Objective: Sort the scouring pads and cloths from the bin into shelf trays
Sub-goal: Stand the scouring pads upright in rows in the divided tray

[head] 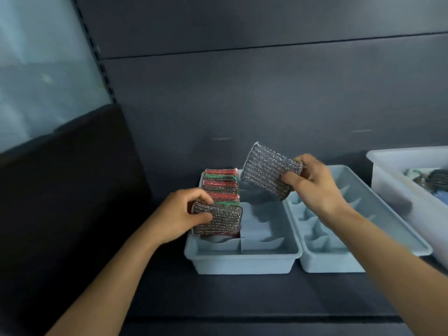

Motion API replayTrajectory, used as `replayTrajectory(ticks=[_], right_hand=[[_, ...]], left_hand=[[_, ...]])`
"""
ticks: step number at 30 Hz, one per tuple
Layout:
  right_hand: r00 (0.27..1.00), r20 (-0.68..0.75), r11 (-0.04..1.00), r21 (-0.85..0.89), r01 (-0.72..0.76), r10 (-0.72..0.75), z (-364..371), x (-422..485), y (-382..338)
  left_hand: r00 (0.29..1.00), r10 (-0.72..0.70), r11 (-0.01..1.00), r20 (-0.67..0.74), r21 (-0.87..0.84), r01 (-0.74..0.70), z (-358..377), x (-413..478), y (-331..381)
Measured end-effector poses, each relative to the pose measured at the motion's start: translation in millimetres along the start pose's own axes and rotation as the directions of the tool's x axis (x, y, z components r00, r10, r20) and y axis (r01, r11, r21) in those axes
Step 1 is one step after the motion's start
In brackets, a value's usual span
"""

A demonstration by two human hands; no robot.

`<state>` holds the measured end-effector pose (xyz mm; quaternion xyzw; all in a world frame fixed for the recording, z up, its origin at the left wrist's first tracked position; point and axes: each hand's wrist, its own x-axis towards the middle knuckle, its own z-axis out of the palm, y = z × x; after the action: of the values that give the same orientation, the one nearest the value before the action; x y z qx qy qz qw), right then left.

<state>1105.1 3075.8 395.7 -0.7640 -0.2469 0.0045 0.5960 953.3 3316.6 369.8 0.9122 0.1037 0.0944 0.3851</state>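
2 silver scouring pads are in play, one per hand. The left hand (pixel 184 212) pinches a silver pad (pixel 217 220) between thumb and fingers, holding it on edge at the near end of a row of red and green pads (pixel 221 186) packed upright in the left tray (pixel 242 259); its long axis runs across the tray, matching the row just beyond the fingers. The right hand (pixel 312 184) grips a second silver pad (pixel 270 172) by its right-hand corner, thumb on the near face — it hangs in the air above the tray, tilted, long axis sloping down toward the right wrist. The open compartment lies directly below and slightly to the left of that right hand, so the right hand looks nearer for the next drop, which calls for turning the pad upright. Right of that hand sits an empty divided tray (pixel 363 263), and farther right the white bin (pixel 392 180) holds more items — too blurred to name.
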Motion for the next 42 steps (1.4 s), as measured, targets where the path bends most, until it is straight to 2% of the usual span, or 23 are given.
replayTrajectory(ticks=[5, 9, 14, 18, 23, 27, 30, 34, 37, 39, 42], right_hand=[[0.998, 0.046, 0.999, -0.015, 0.039, -0.038, 9, -10, 2], [0.990, 0.106, 0.995, -0.026, 0.097, -0.094, 16, -20, 4], [0.973, 0.198, 0.993, 0.017, 0.119, -0.120, 35, -35, 12], [0.935, 0.315, 0.974, -0.101, 0.203, -0.162, 55, -42, 19], [0.900, 0.394, 0.833, -0.422, 0.358, -0.187, 70, -42, 20], [0.858, 0.483, 0.692, -0.560, 0.456, -0.175, 82, -44, 13], [0.842, 0.522, 0.631, -0.609, 0.479, -0.135, 92, -41, 10], [0.828, 0.551, 0.622, -0.613, 0.488, -0.106, 94, -40, 10], [0.800, 0.594, 0.621, -0.596, 0.508, -0.084, 90, -39, 11], [0.790, 0.606, 0.670, -0.548, 0.501, -0.094, 79, -38, 10], [0.829, 0.540, 0.763, -0.472, 0.441, -0.145, 43, -39, 11]], left_hand=[[0.992, 0.057, 0.958, -0.112, 0.287, -0.023, 20, 4, -4], [0.987, 0.130, 0.905, -0.095, 0.418, -0.079, 31, 7, -17], [0.980, 0.159, 0.929, -0.116, 0.352, -0.109, 28, 13, -34], [0.985, 0.158, 0.969, -0.062, 0.199, -0.143, 17, 14, -46], [0.988, 0.141, 0.988, -0.061, 0.074, -0.136, 7, 11, -45], [0.988, 0.153, 0.980, -0.023, 0.131, -0.149, 6, 8, -44], [0.990, 0.139, 0.965, -0.006, 0.226, -0.134, 7, 9, -41], [0.995, 0.096, 0.952, -0.007, 0.292, -0.090, 8, 9, -31], [0.991, 0.105, 0.948, -0.078, 0.310, -0.076, 15, 11, -16], [0.982, 0.145, 0.952, -0.123, 0.287, -0.105, 22, 12, 1], [0.963, 0.216, 0.960, -0.160, 0.214, -0.179, 36, 19, 31]])
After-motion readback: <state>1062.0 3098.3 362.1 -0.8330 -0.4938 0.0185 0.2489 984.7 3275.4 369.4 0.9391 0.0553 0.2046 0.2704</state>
